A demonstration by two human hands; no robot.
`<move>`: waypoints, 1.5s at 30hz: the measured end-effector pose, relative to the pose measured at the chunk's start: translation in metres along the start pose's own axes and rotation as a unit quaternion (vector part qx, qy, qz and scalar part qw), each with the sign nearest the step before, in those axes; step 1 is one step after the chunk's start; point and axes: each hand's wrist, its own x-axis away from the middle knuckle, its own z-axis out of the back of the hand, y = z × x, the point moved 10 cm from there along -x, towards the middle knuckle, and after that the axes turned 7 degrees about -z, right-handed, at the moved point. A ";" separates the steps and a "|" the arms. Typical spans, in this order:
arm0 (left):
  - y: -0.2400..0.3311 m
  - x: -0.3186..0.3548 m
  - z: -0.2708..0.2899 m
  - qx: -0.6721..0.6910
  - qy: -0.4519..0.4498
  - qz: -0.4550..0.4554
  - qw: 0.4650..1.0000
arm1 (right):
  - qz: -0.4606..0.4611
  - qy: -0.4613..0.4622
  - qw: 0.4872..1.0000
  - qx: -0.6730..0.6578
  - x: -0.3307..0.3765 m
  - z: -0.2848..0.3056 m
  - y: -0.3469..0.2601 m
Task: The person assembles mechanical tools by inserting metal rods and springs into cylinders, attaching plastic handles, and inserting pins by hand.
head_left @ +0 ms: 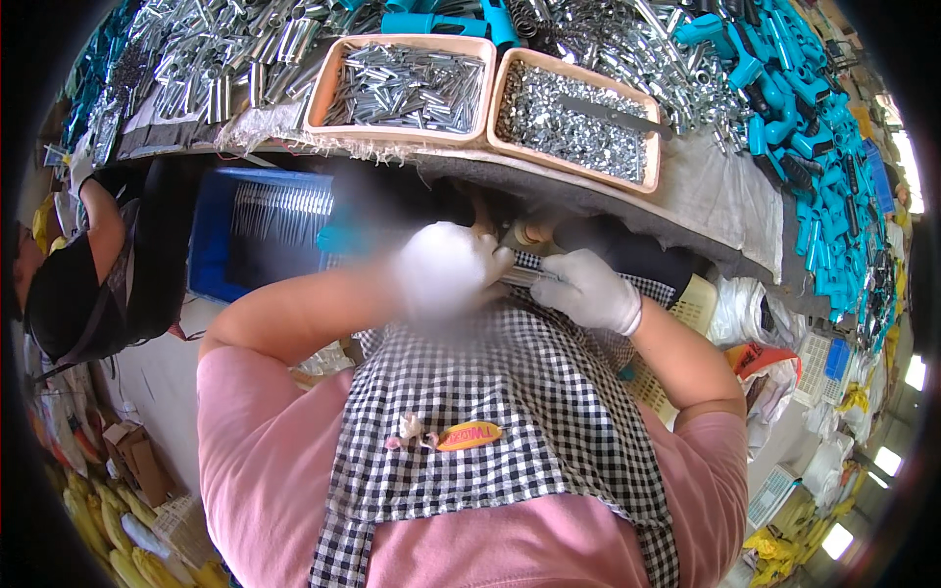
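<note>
Both my hands wear white gloves and meet in front of my checked apron. My right hand [588, 291] is closed, thumb and fingers pinching a thin shiny metal rod or tube [520, 277]. At the other end of that piece is my left hand [446, 267], its fingers curled against it; a blurry patch covers much of this hand. Just beyond the hands, under the table edge, shows a tan rounded end [529, 233] of something I cannot make out. A blurred teal piece [338, 235] appears beyond my left forearm.
On the table stand a tray of metal pins [407, 88] and a tray of small metal parts [573, 122] with a dark strip across it. Metal tubes [235, 59] and teal tool housings [784, 108] lie heaped around. A blue bin [208, 235] holds wires; another person [83, 255] works at left.
</note>
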 end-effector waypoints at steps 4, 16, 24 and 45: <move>-0.001 0.005 0.041 -0.001 0.107 0.024 0.994 | -0.088 -0.042 0.964 -0.247 -0.003 0.013 0.005; -0.079 0.047 -0.024 0.773 0.509 0.304 0.224 | -0.011 0.074 0.978 -0.192 0.014 0.066 -0.012; -0.070 -0.072 -0.258 0.891 0.142 0.383 0.199 | -0.392 0.086 0.635 -0.660 0.028 -0.062 0.165; -0.061 -0.095 -0.334 0.892 0.045 0.386 0.229 | -0.475 0.131 0.624 -0.607 0.013 -0.116 0.231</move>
